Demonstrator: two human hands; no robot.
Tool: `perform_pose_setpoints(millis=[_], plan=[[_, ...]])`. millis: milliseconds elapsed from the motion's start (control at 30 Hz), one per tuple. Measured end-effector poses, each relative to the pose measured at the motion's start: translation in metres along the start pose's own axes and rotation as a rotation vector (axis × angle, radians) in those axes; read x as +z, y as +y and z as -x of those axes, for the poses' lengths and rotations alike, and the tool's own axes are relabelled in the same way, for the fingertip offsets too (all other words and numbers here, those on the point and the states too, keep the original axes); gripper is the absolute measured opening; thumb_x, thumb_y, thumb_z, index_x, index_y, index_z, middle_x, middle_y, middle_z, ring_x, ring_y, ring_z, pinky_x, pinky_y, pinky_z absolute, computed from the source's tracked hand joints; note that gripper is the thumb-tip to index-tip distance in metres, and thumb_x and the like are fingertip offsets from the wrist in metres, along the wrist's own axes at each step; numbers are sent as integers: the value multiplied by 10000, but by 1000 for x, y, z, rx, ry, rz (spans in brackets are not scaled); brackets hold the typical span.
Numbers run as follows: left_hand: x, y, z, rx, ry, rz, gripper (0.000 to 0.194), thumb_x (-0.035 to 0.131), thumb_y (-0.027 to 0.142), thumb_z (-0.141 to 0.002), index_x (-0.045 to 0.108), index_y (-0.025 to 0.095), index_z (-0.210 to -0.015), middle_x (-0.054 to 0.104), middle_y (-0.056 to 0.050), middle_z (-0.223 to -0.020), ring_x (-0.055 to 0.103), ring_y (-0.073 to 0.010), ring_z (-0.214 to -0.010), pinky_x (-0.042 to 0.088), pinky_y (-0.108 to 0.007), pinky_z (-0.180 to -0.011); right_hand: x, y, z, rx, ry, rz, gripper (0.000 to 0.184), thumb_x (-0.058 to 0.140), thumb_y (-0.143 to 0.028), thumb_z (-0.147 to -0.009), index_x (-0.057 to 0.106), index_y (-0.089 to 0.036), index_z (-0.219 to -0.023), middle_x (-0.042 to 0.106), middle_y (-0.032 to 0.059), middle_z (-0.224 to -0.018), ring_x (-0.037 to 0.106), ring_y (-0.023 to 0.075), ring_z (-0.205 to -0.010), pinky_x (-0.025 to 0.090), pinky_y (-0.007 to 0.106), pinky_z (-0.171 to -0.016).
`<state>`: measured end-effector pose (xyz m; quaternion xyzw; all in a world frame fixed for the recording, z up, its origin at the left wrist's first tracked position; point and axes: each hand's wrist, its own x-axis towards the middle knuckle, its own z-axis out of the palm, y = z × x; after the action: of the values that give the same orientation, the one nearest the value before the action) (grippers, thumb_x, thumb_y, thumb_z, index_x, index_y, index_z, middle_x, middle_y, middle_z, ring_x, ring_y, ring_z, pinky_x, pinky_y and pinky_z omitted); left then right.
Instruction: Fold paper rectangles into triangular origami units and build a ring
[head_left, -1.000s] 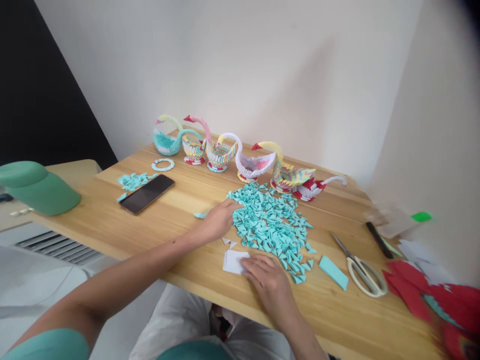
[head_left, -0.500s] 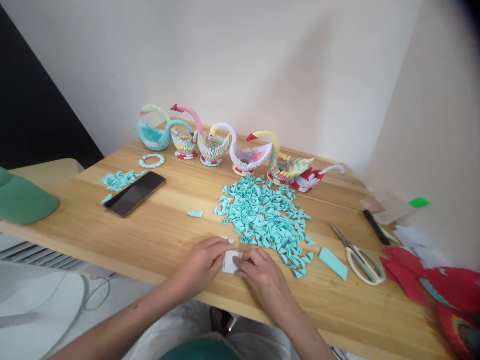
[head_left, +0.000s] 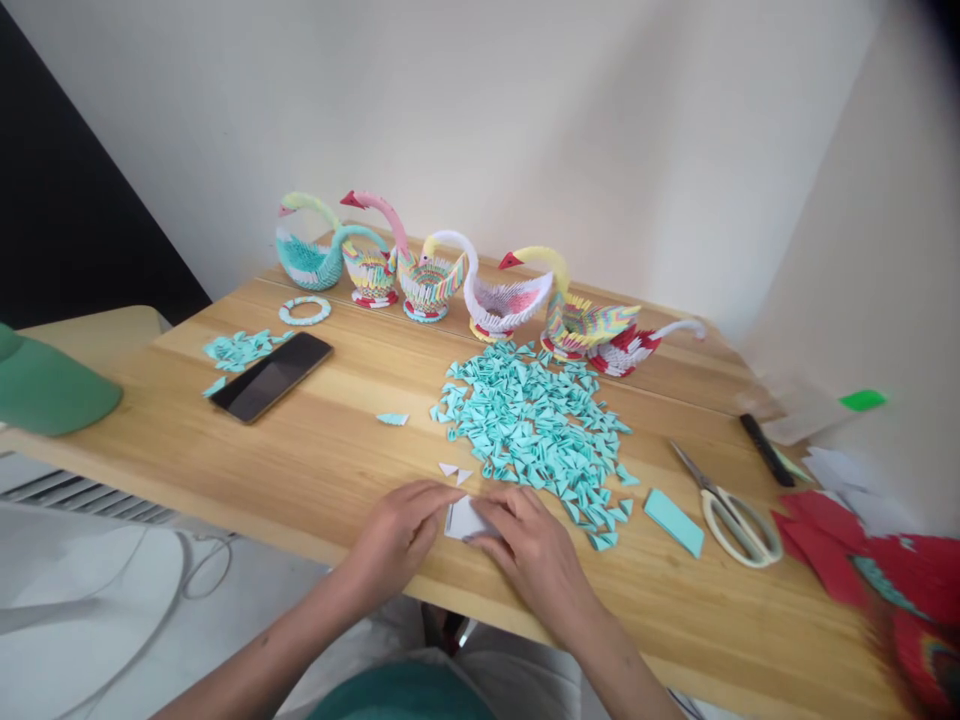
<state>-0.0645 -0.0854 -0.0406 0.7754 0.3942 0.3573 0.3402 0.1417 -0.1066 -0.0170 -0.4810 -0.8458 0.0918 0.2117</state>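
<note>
Both my hands meet at the near edge of the wooden table (head_left: 315, 460) on a small white paper slip (head_left: 463, 520). My left hand (head_left: 397, 532) has its fingers curled against the slip's left side. From the right, my right hand (head_left: 532, 550) pinches and presses the same slip. Just beyond them lies a big heap of turquoise folded paper triangles (head_left: 532, 420). One loose turquoise triangle (head_left: 392, 419) and two white ones (head_left: 455, 470) lie left of the heap.
Several paper swans (head_left: 450, 280) stand in a row along the wall. A black phone (head_left: 271, 376), a small turquoise pile (head_left: 238, 348) and a paper ring (head_left: 304, 310) lie at left. Scissors (head_left: 727, 500), a turquoise strip (head_left: 673, 521) and red paper (head_left: 862, 570) are at right.
My left hand came back from the turquoise heap to the white slip, joining my right hand on it. The view shifted slightly.
</note>
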Motion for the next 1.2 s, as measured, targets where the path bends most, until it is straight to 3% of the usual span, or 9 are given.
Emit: perform_pose_setpoints(millis=[267,500,633,733,867,967,1033,1133,1200], plan=[[-3,6,-3,-14,12,25,303,445,99,-880,661,184,-1076,706,-78,-1039,645,-183,-955,497,-295,-869,-7,5,-9,-21,-33,-26,177,521,-222,-933,694,-227,-971,677,48,-946,612,188,-861,498,313,-729],[-5,5,-3,-9,35,62,278,465,138,-897,661,183,-1088,682,-93,-1085,624,-193,-1009,485,-310,-903,-7,7,-5,-35,134,-33,190,480,-165,-941,663,-201,-906,705,51,-876,605,193,-822,465,325,-741],[-18,21,-23,35,69,15,271,557,253,-887,651,201,-1135,648,-111,-1143,607,-207,-1006,491,-314,-866,-22,13,-12,30,159,-50,204,461,-238,-958,657,-223,-902,688,28,-765,617,178,-705,451,309,-670],[-26,34,-51,59,4,23,274,627,316,-838,676,201,-1081,692,-71,-957,616,-177,-823,493,-260,-713,-39,15,-26,93,144,-101,141,511,-294,-932,638,-240,-962,713,21,-841,659,183,-752,482,301,-691],[-25,40,-83,-115,-38,210,241,594,342,-821,666,150,-696,599,13,-573,526,-103,-534,389,-183,-501,-59,18,-38,158,202,-187,187,513,-280,-921,586,-237,-1087,722,17,-849,683,181,-761,509,282,-677],[-22,38,-95,-284,9,499,298,620,423,-755,582,146,-651,532,39,-479,462,-81,-417,330,-171,-410,-68,26,-39,148,319,-195,199,434,-237,-955,569,-228,-1102,719,19,-846,676,171,-787,509,284,-720],[-19,37,-98,-353,21,634,344,643,474,-710,541,154,-640,523,47,-453,438,-72,-370,304,-167,-378,-69,31,-40,37,350,-143,194,441,-213,-952,595,-228,-1068,713,41,-931,658,182,-879,497,308,-787],[-13,34,-98,-387,41,711,381,665,503,-678,518,156,-622,532,46,-445,420,-61,-347,296,-163,-364,-66,34,-46,-146,328,-97,174,484,-201,-928,642,-226,-996,697,55,-934,638,198,-887,494,324,-776],[-10,31,-97,-382,31,722,389,669,507,-678,518,155,-615,531,47,-444,409,-57,-344,290,-161,-363,-61,35,-49,-153,352,-132,147,509,-210,-916,655,-224,-917,687,43,-835,635,191,-800,495,309,-713]])
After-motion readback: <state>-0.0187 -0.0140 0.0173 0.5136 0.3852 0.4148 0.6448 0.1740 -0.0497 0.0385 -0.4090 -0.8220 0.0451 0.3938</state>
